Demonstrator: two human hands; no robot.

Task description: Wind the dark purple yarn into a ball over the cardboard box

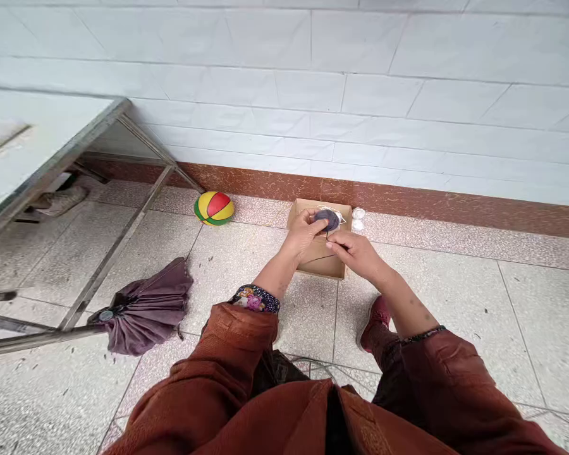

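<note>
Over a shallow cardboard box [323, 268] on the floor, my left hand [305, 232] is closed around a dark grey ball of yarn [327, 219]. To its right, my right hand [353, 251] pinches a dark strand of yarn [327, 236] that runs up to the ball. More of a dark strand crosses the box below the hands. White yarn [342, 218] shows behind the ball, partly hidden by it. Small white balls [358, 218] lie just outside the box's right side.
A red, yellow and green ball [214, 208] sits on the floor by the wall. Left of me stands a metal-framed table [99, 120], with a purple cloth bundle [146, 306] by its lower bar. A tiled wall [360, 95] rises behind the box.
</note>
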